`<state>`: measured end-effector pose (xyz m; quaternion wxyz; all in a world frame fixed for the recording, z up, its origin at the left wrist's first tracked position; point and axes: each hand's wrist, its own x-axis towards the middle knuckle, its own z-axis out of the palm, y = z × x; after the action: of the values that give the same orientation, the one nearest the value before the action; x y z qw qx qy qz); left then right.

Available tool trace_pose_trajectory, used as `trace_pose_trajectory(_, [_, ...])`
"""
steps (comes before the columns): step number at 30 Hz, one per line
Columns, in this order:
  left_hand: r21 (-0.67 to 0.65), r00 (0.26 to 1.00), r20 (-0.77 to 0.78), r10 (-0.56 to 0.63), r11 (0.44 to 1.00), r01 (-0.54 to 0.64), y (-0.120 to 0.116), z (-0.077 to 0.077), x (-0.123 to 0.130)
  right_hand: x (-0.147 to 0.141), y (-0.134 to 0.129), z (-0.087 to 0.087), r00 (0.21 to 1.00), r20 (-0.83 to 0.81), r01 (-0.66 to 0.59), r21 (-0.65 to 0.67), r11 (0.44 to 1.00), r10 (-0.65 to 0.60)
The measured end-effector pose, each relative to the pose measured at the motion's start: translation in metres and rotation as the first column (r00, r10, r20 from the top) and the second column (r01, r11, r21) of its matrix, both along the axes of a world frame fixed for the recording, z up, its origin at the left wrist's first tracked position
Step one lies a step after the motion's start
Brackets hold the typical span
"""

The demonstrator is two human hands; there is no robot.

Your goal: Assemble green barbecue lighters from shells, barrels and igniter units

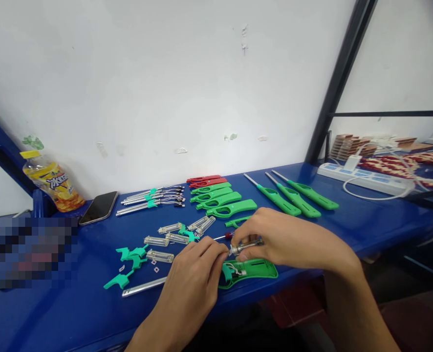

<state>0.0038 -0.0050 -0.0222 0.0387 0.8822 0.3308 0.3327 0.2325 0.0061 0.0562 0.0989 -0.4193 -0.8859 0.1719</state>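
"Just above the open green lighter shell [262, 270] on the blue bench [55, 318], what is happening?"

"The right hand [266, 235] grips a clear fuel tank [248, 246] between thumb and fingers. The left hand [199, 264] has its fingertips at the tank's end; whether it grips anything, I cannot tell."

"And the shell itself?"

"It lies hollow side up, with a teal trigger [227, 273] and wires [234, 266] inside. Left of it, a metal tube [143, 287] is partly hidden by the left hand."

"What surrounds the shell?"

"To its left, loose clear tanks [160, 256] and teal pieces [118, 280]; behind it, a row of green and red handles [229, 199]; behind and rightward, three green lighter bodies [299, 201]."
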Motion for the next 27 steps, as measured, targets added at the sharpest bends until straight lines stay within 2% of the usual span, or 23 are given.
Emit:
trace_pose_trajectory(16, [0.098, 1.0, -0.026, 0.005, 0.995, -0.002, 0.0004, 0.0012, 0.0002, -0.003, -0.003, 0.001, 1.0, 0.002, 0.006, 0.009, 1.0, -0.006])
trace_pose_trajectory(24, [0.088, 1.0, -0.017, 0.003, 0.996, -0.001, -0.0011, -0.0008, 0.0012, -0.0055, -0.0045, 0.0025, 1.0, 0.021, 0.014, 0.012, 1.0, -0.015])
trace_pose_trajectory(27, [0.063, 1.0, -0.011, 0.005, 0.998, -0.004, -0.0012, -0.0005, 0.0017, -0.0023, -0.0052, 0.0026, 0.999, -0.01, 0.036, -0.025, 0.999, -0.036])
